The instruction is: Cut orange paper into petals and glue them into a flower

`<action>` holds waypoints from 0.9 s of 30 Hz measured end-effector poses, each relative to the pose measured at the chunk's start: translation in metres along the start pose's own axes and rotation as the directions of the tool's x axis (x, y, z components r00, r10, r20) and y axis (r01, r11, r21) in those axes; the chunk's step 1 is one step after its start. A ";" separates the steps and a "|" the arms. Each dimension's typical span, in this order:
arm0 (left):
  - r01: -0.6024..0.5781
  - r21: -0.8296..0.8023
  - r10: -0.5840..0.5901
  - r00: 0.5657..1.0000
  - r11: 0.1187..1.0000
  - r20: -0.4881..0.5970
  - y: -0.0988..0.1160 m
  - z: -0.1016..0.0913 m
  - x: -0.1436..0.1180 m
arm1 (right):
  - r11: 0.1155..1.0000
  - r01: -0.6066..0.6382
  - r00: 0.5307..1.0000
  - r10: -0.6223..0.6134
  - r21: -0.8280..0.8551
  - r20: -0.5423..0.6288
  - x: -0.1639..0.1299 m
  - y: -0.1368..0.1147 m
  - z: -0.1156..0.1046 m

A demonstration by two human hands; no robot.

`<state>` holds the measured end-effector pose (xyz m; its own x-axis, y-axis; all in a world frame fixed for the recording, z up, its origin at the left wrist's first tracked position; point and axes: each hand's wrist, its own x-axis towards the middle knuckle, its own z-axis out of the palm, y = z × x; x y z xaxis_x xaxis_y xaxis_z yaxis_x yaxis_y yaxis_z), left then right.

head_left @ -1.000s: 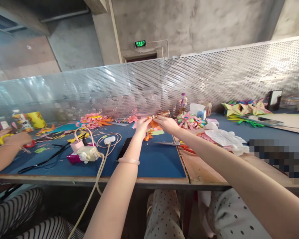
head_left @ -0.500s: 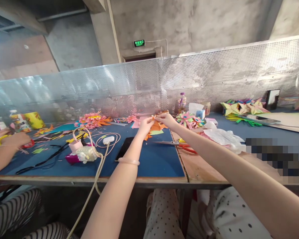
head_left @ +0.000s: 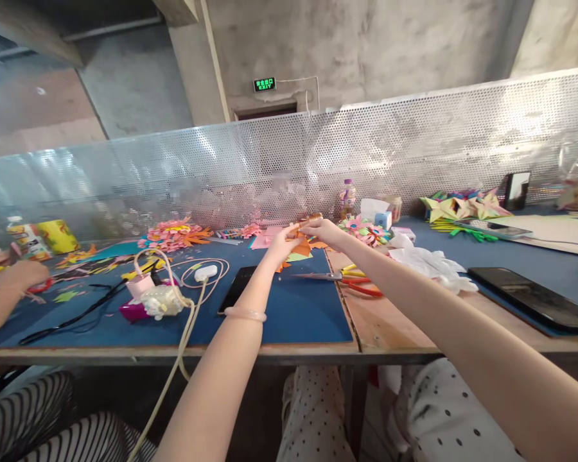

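Note:
My left hand [head_left: 283, 244] and my right hand [head_left: 324, 231] meet over the far middle of the blue table, fingers bent around a small piece of orange paper that is mostly hidden by them. Just beneath them lie more orange paper [head_left: 314, 246] and a light green sheet [head_left: 300, 255]. Scissors [head_left: 318, 276] with orange handles rest nearer to me, between my forearms, their blades pointing left. Partly behind my left forearm is a black phone [head_left: 236, 289].
At left, a co-worker's hands [head_left: 24, 276] hold something with yellow and red loops. A power strip [head_left: 158, 301] with cables stands left of my arm. Pink paper flowers [head_left: 173, 237], a bottle [head_left: 347, 200], tissues [head_left: 426, 263] and a large phone [head_left: 534, 298] are around.
The view has shifted slightly. My left thumb and fingers have spread a little at the orange paper, while both hands stay close together in the same place.

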<state>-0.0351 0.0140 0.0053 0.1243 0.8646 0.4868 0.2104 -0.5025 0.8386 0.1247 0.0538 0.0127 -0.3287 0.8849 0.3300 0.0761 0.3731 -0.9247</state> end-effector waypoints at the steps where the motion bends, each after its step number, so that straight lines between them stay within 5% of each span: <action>1: 0.007 -0.008 -0.007 1.000 1.000 -0.010 -0.001 0.000 0.001 | 1.000 -0.006 1.000 0.006 0.010 0.000 0.000 0.000 -0.001; 14: 0.063 -0.068 -0.069 0.995 0.996 -0.078 -0.002 -0.002 0.003 | 0.975 -0.041 0.999 0.038 0.218 0.015 0.005 0.006 -0.005; 27: 0.118 -0.143 -0.126 0.991 0.983 -0.046 0.000 -0.001 0.000 | 1.000 -0.021 0.996 0.020 0.012 0.090 -0.002 -0.006 -0.015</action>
<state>-0.0366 0.0144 0.0053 0.0517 0.9200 0.3884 0.0827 -0.3915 0.9164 0.1389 0.0538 0.0209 -0.4105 0.8634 0.2932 0.0717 0.3511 -0.9336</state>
